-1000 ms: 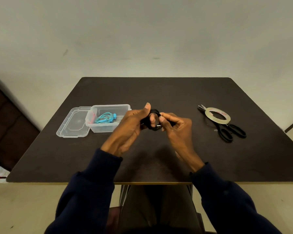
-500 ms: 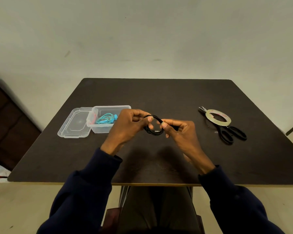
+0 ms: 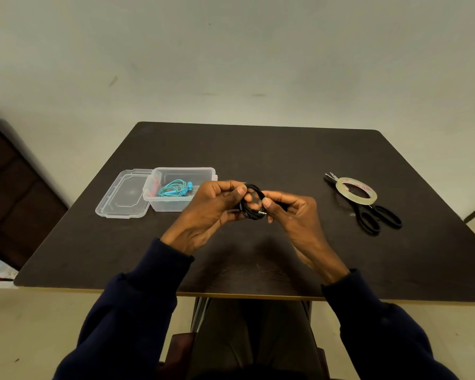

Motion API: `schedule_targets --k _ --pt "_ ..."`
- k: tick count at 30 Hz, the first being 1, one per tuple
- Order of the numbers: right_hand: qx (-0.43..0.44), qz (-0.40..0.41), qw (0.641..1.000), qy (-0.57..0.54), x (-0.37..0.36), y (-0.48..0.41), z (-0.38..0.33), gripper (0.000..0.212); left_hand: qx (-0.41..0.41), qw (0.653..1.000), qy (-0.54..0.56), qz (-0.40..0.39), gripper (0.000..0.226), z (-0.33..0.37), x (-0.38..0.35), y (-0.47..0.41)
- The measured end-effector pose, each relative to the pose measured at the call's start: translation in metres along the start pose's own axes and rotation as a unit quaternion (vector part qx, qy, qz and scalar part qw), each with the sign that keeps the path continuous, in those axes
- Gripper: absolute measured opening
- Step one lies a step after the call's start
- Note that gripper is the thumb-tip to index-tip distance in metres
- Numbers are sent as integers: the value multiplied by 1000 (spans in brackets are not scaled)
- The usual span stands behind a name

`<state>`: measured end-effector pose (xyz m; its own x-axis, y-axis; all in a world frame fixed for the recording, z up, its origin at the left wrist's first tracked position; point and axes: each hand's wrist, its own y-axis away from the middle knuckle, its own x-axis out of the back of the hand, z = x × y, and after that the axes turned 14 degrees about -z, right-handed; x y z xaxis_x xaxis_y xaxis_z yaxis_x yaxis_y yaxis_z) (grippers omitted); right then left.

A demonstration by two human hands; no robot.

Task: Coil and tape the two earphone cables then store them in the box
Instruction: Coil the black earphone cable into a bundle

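Change: within the last second, curled down the outstretched forefinger of the left hand; opened the thin black earphone cable coil from a clump into a clear ring; brought its silver jack plug to the lower edge.
Meaning: judged winding nearly finished; taping and boxing of this cable not yet done.
Fingers: pinched the coil's left side with left thumb and fingers; pinched the right side, beside the plug, with the right hand.
Cable's place: held between both hands above the dark matte table, not resting on it.
First cable: lay as loosely looped turquoise earphones inside the clear rectangular plastic box; tape there too small to tell.
Lid: lay flat as a clear ridged plastic lid against the box's left side.
Tools: rested as a glossy translucent tape roll upon black-handled scissors, well apart on the right.
Textures: looked limp and rubbery in the cable, probably springy; hard and smooth in the box.
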<state>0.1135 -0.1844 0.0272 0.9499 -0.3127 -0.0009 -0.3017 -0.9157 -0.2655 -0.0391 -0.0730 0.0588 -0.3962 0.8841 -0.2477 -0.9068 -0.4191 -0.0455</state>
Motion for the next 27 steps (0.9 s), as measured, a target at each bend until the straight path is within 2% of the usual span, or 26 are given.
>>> schedule_targets --k 2,6,8,9,12,14,18,23,27 --pt "12 6 1000 11 -4 1 0 19 1 1000 24 -17 23 -4 -1 0" --pt "31 18 999 24 -9 1 -1 20 -3 999 7 -48 29 -5 -2 1" --pt "32 18 999 21 -11 -1 -2 18 -4 999 12 -41 32 -5 -5 2" --pt "32 18 999 20 -11 -2 -2 18 -6 1000 -11 -29 32 -7 -6 2" --pt "30 23 999 17 -11 -5 -4 18 -30 984 -174 14 41 -14 -8 0" --pt "28 27 999 19 -10 -5 -6 18 -39 975 -219 24 42 -14 -8 0" --pt "23 36 999 12 -4 -9 -7 18 -39 981 -192 0 44 -9 -6 3" --pt "13 46 999 -17 4 -17 -10 16 -63 974 -217 16 46 -6 -5 5" --pt "16 53 998 -40 12 -23 -10 16 -57 986 -153 -7 46 -3 -2 9"
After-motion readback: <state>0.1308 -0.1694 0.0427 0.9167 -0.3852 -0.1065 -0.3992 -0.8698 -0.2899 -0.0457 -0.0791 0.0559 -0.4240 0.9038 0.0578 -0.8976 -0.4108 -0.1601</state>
